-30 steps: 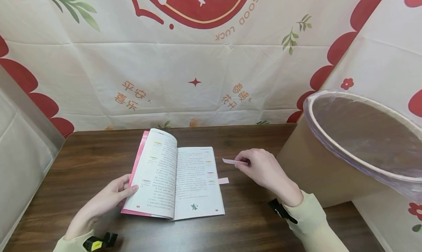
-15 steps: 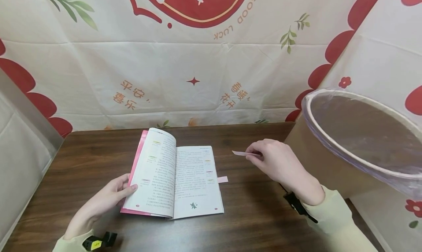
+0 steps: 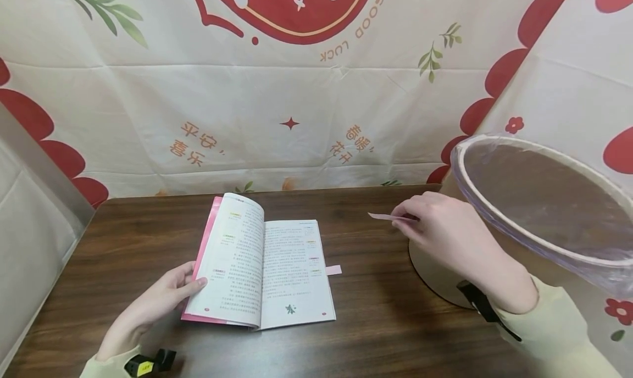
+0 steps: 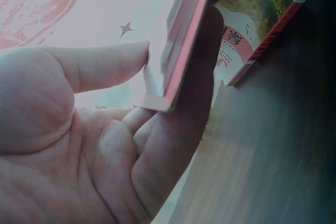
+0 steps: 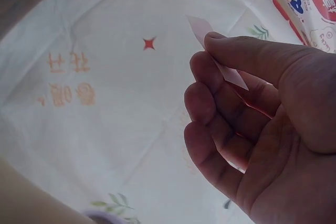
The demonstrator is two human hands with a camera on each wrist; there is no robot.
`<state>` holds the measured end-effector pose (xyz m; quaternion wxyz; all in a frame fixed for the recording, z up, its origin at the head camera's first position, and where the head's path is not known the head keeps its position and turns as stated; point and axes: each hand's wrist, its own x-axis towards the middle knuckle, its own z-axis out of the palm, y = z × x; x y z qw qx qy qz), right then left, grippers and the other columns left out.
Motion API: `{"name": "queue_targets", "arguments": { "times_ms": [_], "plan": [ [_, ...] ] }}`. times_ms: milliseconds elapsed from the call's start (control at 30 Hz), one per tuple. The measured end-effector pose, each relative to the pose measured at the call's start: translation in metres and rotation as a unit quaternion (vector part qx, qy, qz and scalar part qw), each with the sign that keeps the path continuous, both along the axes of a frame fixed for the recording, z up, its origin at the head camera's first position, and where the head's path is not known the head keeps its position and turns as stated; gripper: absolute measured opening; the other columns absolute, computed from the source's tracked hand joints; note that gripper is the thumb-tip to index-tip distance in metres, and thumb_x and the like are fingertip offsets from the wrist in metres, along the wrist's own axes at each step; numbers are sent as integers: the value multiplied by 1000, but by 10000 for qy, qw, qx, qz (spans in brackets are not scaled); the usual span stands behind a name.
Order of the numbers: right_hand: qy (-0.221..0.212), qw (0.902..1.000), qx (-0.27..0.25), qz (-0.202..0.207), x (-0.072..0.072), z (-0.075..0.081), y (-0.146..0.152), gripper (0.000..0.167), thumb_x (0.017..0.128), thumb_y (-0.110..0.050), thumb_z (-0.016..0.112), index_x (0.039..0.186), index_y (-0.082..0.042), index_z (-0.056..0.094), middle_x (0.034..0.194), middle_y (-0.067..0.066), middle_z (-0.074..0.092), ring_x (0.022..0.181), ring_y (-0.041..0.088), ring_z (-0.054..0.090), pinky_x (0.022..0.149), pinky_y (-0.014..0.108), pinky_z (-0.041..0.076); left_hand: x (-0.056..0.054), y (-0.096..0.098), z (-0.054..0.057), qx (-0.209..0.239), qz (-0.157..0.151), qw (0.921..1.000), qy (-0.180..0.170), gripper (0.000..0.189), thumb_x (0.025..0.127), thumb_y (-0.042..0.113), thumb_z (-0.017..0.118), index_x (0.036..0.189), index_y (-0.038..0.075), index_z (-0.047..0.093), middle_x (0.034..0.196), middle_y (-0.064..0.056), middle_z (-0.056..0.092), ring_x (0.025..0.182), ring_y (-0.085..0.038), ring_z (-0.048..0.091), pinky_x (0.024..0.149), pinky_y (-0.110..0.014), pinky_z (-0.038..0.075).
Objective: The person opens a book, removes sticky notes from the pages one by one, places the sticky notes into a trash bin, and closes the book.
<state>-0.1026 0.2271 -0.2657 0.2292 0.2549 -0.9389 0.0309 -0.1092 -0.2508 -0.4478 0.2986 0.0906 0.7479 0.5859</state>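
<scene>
An open book (image 3: 296, 262) with a pink cover lies on the table, its left pages raised. My left hand (image 3: 160, 298) grips that raised side at its lower outer corner, thumb on the page and fingers behind the cover. In the left wrist view the thumb presses the page edges of the book (image 4: 181, 51). A pale pink paper strip (image 3: 333, 270) sticks out of the book's right edge. To the right, above the table, my right hand (image 3: 440, 229) pinches a second pink paper strip (image 5: 233, 76) between thumb and index finger, the other fingers curled loosely below.
A large round bin (image 3: 462, 153) with a plastic liner over its rim stands at the right, close beside my right hand. The dark wooden table (image 3: 133, 235) ends at the back against a printed cloth (image 3: 237, 103).
My right hand has moved right and away from me with its paper strip, from near the book to beside the bin. The left hand and the book have stayed in place.
</scene>
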Motion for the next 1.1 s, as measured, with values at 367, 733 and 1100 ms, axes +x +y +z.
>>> {"name": "queue_targets", "arguments": {
  "times_ms": [367, 733, 1100],
  "plan": [
    [632, 9977, 153, 192, 11, 30, 14, 20, 72, -6, 88, 84, -20, 80, 73, -6, 70, 67, 10, 60, 58, 40, 55, 0, -2, -1, -25, -2, 10000, 11, 66, 110, 24, 54, 155, -14, 24, 123, -21, 76, 96, -14, 78, 82, -31, 64],
    [742, 9965, 364, -111, 22, 59, 33, 27, 66, -8, 90, 83, -25, 80, 70, -10, 68, 64, 11, 59, 58, 37, 51, -1, -1, -2, 2, -27, 10000, -20, 66, 110, 24, 53, 155, -14, 23, 122, -19, 76, 96, -15, 78, 82, -32, 64],
    [308, 9932, 584, -961, 19, 88, 58, 26, 77, -15, 88, 69, -29, 67, 64, -11, 59, 60, 2, 44, 54, 27, 34, 0, 1, -1, 84, -13, 10000, -1, 64, 112, 22, 51, 155, -16, 22, 123, -19, 76, 97, -12, 77, 82, -30, 64]
  ]
}}
